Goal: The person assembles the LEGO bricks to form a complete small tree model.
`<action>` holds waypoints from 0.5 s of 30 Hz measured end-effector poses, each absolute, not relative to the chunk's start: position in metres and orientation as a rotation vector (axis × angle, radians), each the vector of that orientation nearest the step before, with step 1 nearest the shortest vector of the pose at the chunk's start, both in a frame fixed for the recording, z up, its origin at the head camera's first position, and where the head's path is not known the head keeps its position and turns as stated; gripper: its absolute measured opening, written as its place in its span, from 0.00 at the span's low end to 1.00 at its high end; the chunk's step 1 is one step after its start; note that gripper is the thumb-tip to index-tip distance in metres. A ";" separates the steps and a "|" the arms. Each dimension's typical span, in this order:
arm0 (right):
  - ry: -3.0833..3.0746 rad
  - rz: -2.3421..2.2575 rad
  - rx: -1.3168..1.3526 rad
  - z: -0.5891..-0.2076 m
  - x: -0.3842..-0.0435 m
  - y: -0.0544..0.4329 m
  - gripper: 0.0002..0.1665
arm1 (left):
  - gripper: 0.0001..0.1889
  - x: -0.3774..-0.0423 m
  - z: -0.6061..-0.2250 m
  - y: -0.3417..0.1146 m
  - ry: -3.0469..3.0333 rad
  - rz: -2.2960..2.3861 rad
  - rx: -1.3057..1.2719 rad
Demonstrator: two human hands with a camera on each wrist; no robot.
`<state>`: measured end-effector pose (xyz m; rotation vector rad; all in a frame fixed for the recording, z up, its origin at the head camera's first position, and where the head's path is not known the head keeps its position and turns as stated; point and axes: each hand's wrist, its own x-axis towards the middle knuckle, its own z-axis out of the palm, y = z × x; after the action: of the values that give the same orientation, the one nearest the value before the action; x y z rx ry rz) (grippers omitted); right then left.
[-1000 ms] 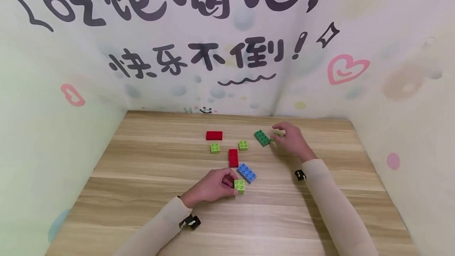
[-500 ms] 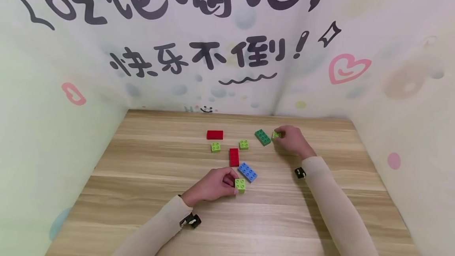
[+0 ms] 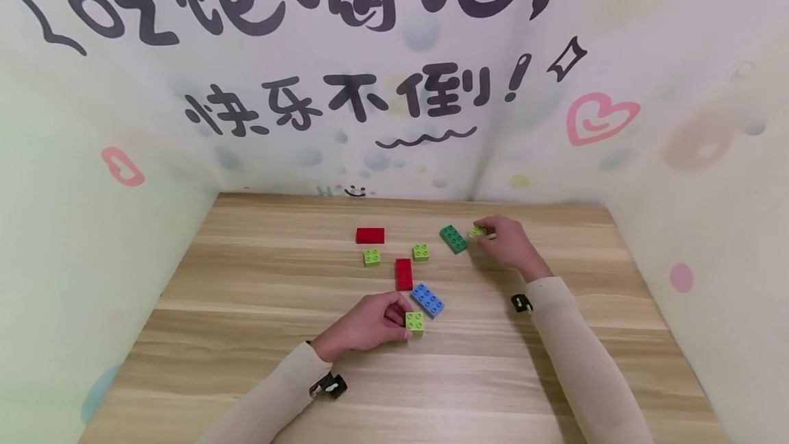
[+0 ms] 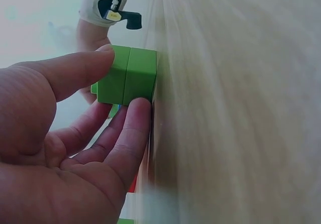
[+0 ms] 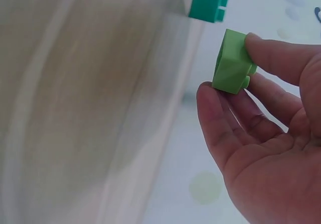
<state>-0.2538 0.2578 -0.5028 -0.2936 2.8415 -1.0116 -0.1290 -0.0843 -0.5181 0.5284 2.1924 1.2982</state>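
My left hand (image 3: 370, 321) pinches a stack of two lime-green building bricks (image 4: 127, 76) between thumb and fingers. A seam between the two shows in the left wrist view, and the stack is right at the tabletop. At the back right, my right hand (image 3: 507, 242) pinches a small lime-green brick (image 5: 233, 61) with four studs or fewer in sight; its hollow underside faces the table. Just left of those fingertips lies a dark green brick (image 3: 453, 238). Close beyond the left hand's stack is a blue brick (image 3: 427, 300), studs up.
A red brick (image 3: 403, 274) lies at the blue one's far end, and another red brick (image 3: 370, 236) lies farther back. Two small lime-green bricks, one left (image 3: 372, 257) and one right (image 3: 420, 252), sit between them. Printed walls enclose the wooden table (image 3: 246, 279) on three sides.
The right hand's fingers have closed on the small lime-green brick, which has shifted slightly left, toward the dark green one. The left hand has kept its grip and place.
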 end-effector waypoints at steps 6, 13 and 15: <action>2.864 -1.022 -0.340 -0.494 -0.243 0.250 0.25 | 0.16 -0.129 -0.515 -0.085 2.191 1.278 0.516; 2.859 -1.073 -0.386 -0.481 -0.226 0.234 0.25 | 0.16 -0.130 -0.516 -0.085 2.193 1.272 0.522; 2.859 -1.080 -0.402 -0.478 -0.222 0.229 0.25 | 0.16 -0.130 -0.516 -0.085 2.192 1.278 0.525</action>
<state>-0.2222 0.2287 -0.4784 -0.4021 2.8589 -1.0801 -0.1301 -0.0847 -0.5165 0.5252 2.1916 1.2780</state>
